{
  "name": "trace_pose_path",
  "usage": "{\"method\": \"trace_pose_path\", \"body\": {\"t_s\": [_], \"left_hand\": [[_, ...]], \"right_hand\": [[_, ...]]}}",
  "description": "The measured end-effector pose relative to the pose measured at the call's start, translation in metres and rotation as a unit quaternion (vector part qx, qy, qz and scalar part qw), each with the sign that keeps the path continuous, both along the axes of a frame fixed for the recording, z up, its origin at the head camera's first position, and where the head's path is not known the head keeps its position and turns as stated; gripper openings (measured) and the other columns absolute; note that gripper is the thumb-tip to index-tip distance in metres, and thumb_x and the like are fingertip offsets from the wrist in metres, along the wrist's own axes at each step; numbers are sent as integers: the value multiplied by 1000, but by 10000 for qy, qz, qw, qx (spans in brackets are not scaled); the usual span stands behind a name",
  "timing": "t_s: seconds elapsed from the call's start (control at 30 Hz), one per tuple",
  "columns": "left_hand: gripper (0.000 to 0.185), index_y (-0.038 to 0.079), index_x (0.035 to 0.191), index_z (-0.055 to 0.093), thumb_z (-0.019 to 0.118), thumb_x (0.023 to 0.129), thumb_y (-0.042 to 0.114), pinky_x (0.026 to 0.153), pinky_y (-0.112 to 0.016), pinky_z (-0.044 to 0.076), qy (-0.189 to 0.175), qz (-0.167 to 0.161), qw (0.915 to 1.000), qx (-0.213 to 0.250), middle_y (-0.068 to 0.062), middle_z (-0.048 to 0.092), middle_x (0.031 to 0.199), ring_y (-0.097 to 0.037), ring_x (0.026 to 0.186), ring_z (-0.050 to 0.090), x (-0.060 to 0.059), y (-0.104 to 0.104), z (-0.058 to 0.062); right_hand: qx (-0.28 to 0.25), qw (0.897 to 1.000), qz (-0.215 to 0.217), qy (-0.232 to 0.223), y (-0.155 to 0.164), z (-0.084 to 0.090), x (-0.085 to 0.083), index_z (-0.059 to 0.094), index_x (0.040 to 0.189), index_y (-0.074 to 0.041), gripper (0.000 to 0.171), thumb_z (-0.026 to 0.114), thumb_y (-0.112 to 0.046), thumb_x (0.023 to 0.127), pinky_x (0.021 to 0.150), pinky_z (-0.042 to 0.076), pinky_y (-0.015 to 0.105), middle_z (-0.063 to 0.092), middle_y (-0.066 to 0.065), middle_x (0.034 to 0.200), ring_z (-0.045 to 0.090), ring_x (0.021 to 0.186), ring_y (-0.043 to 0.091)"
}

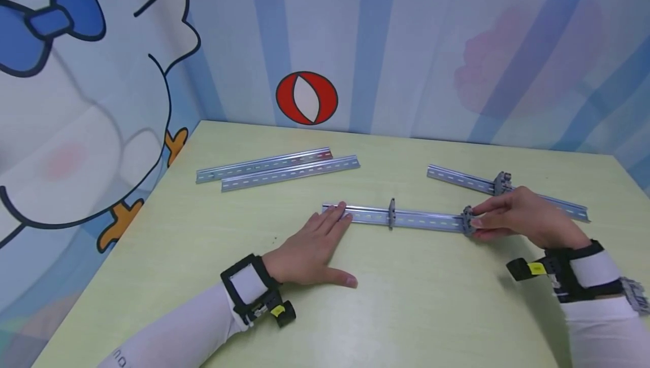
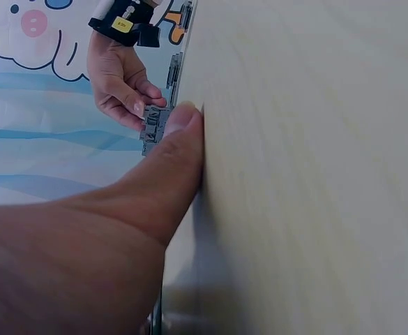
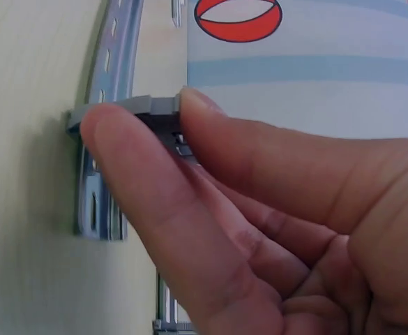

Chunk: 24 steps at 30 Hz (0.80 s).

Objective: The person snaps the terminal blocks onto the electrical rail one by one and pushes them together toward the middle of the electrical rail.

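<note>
A slotted metal rail (image 1: 421, 219) lies across the middle of the pale green table (image 1: 203, 300). My left hand (image 1: 317, 241) lies flat on the table, its fingertips pressing the rail's left end. At the rail's right end my right hand (image 1: 513, 218) pinches a grey clip (image 1: 467, 221) between thumb and fingers; the same grey clip (image 3: 144, 112) shows close up on the rail (image 3: 113, 84) in the right wrist view, and from the left wrist view the clip (image 2: 153, 128) sits behind my left thumb. Another grey clip (image 1: 391, 213) sits mid-rail.
Two bare rails (image 1: 276, 167) lie side by side at the back left. A further rail (image 1: 457, 179) with a grey clip (image 1: 501, 183) lies at the back right, partly behind my right hand. Painted walls close the table's far and left sides.
</note>
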State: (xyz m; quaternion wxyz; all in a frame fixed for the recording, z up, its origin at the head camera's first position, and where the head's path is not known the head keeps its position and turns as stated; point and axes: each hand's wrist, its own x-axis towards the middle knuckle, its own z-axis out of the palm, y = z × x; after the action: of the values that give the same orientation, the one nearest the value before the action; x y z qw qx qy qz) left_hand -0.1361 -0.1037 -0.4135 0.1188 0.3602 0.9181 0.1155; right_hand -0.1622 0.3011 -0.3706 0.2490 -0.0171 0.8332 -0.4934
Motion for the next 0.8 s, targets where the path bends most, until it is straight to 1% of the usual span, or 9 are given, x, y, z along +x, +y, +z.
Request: {"method": "trace_pose_path", "body": {"t_s": [0.23,0.33,0.4,0.47,0.53,0.63,0.8], "left_hand": [[115,5,157,9,59,79,74,121,-45,7,-18,0,10000,5,-13,-2,164,-28,151,-2,0,0,-1],[115,5,157,9,59,79,73,121,-45,7,-14,3,10000,4,-13,-2,164,-28,151,-2,0,0,0],[114,5,157,9,59,79,73,121,-45,7,-5,-2,10000,-3,-13,-2,164,-28,151,-1,0,0,0],[114,5,157,9,59,80,73,121,-45,7,-11,-2,10000,-7,-13,-2,164,-28,151,-1,0,0,1],[114,5,157,9,59,80,73,121,-46,7,-19,-2,10000,-2,-13,-2,164,-28,151,-1,1,0,1],[114,5,157,9,59,80,73,121,-45,7,-45,-4,10000,12,-13,-2,164,-28,151,-2,0,0,1],[115,6,157,8,58,79,74,121,-45,7,-41,-13,10000,-2,-13,-4,164,-27,151,-3,0,-1,0]], "right_hand": [[-207,9995,17,220,-19,-7,-1,50,132,16,59,72,-17,88,82,57,35,70,22,109,72,91,27],[-132,9993,30,355,-28,-9,-1,53,130,13,56,72,-20,89,82,58,32,71,20,106,73,90,26],[-54,9985,100,531,-33,-11,0,56,128,11,54,72,-22,89,81,58,30,72,18,105,73,89,25],[-113,9982,96,589,-40,-12,0,57,127,11,51,71,-21,90,81,58,30,72,19,105,73,89,25],[-246,9975,102,662,-48,-13,1,57,126,11,49,70,-19,91,80,58,31,72,20,106,73,89,24],[-676,9954,41,672,-60,-17,1,57,125,13,43,68,-13,92,80,58,36,69,24,110,73,90,25],[-1050,9913,-25,789,-77,-24,2,58,122,14,39,67,-8,91,80,58,38,69,26,107,73,90,26]]}}
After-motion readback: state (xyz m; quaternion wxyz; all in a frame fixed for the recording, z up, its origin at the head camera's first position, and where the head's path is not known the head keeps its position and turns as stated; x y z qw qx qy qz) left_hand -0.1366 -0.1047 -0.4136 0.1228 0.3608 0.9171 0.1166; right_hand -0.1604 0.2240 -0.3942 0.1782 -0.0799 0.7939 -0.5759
